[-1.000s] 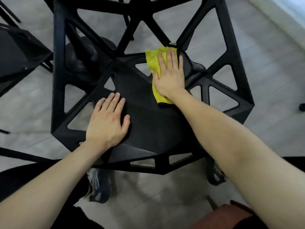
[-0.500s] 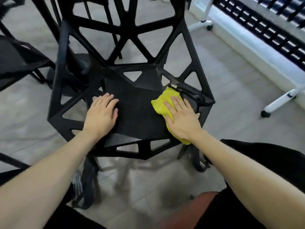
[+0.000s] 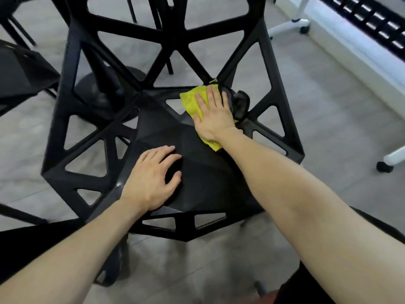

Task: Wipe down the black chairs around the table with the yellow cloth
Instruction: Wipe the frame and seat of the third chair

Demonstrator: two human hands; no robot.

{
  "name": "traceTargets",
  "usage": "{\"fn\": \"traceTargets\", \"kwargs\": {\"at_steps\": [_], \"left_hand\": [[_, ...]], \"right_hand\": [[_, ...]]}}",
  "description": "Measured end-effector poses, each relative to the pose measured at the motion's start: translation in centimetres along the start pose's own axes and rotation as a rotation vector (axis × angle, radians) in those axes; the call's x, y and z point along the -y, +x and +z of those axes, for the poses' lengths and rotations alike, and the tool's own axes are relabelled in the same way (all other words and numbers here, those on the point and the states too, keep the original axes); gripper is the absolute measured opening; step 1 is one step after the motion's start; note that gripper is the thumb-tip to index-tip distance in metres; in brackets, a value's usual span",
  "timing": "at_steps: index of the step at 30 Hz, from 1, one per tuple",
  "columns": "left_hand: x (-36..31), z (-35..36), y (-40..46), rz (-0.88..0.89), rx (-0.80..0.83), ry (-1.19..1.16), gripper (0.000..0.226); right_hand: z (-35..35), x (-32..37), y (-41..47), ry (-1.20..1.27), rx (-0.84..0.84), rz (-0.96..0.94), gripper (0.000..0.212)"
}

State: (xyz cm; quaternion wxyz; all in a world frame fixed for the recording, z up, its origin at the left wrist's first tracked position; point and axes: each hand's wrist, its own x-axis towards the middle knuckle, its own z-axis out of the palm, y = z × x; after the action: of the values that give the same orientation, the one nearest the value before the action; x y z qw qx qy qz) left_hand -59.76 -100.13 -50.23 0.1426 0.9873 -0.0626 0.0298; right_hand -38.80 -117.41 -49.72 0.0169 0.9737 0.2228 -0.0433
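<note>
A black chair (image 3: pixel 206 172) with an open triangular lattice frame stands right below me, its back away from me. The yellow cloth (image 3: pixel 194 102) lies on the far right corner of the seat. My right hand (image 3: pixel 213 115) presses flat on the cloth with straight fingers, covering most of it. My left hand (image 3: pixel 153 178) rests palm down on the near left part of the seat, fingers spread.
A second black chair (image 3: pixel 19 69) stands at the left. The table's round black base (image 3: pixel 105 84) shows through the chair back. White wheeled legs (image 3: pixel 291 25) and a white ledge (image 3: pixel 350 51) run along the right. The floor is grey tile.
My right hand has slid the cloth from the near right edge of the seat back to its far right corner. My left hand has stayed on the seat.
</note>
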Motion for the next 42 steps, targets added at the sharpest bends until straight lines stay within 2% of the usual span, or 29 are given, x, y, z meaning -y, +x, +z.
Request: {"fn": "traceTargets", "kwargs": {"at_steps": [3, 8, 10, 12, 15, 17, 22, 25, 29, 31, 32, 35, 37, 40, 42], "left_hand": [[0.1, -0.1, -0.1, -0.003, 0.006, -0.027, 0.051], [-0.3, -0.1, -0.2, -0.011, -0.003, -0.039, 0.049], [-0.5, -0.1, -0.2, -0.009, -0.022, -0.037, 0.048], [-0.5, 0.0, -0.1, -0.008, -0.036, -0.045, 0.048], [-0.5, -0.1, 0.0, -0.011, -0.035, -0.065, 0.049], [-0.5, 0.1, 0.0, -0.034, -0.043, -0.095, 0.047], [-0.9, -0.1, -0.5, -0.108, -0.191, -0.036, 0.026], [-1.4, -0.7, -0.9, -0.114, -0.233, 0.05, 0.028], [-0.9, -2.1, -3.9, -0.01, -0.234, -0.006, 0.031], [1.4, -4.0, -7.2, 0.009, -0.307, 0.007, 0.019], [3.0, -4.9, -9.0, -0.041, -0.346, 0.037, 0.018], [8.1, -6.7, -12.8, -0.349, -0.34, 0.154, 0.051], [10.2, -7.3, -14.0, -0.497, -0.242, 0.008, 0.072], [11.3, -8.1, -14.3, -0.556, -0.068, -0.228, 0.087], [11.5, -8.2, -14.1, -0.566, -0.099, -0.285, 0.095]], "right_hand": [[0.0, -1.1, -2.5, 0.007, 0.016, -0.046, 0.073], [0.6, -3.7, -13.5, 0.067, -0.04, -0.204, 0.067], [0.8, -3.8, -13.0, 0.055, -0.014, -0.212, 0.067], [0.9, -2.3, -8.6, 0.044, 0.001, -0.19, 0.071], [1.1, 1.1, -2.1, 0.069, 0.036, -0.065, 0.076], [1.3, 2.8, -1.1, 0.063, 0.036, -0.008, 0.076], [1.8, 1.8, -8.5, 0.153, 0.067, -0.136, 0.068], [1.6, 1.6, -12.6, 0.181, 0.111, -0.179, 0.071], [0.9, 1.6, -13.5, 0.162, 0.143, -0.125, 0.068], [0.6, 4.4, -14.2, 0.166, 0.144, -0.036, 0.072], [0.5, 7.1, -14.9, 0.174, 0.135, -0.017, 0.074], [0.3, 17.7, -18.0, 0.215, 0.121, -0.085, 0.085], [0.0, 22.3, -18.9, 0.195, 0.144, -0.113, 0.099], [-1.0, 20.9, -17.6, 0.003, 0.099, -0.251, 0.11], [-1.9, 18.5, -16.5, -0.116, -0.022, -0.368, 0.11]]}}
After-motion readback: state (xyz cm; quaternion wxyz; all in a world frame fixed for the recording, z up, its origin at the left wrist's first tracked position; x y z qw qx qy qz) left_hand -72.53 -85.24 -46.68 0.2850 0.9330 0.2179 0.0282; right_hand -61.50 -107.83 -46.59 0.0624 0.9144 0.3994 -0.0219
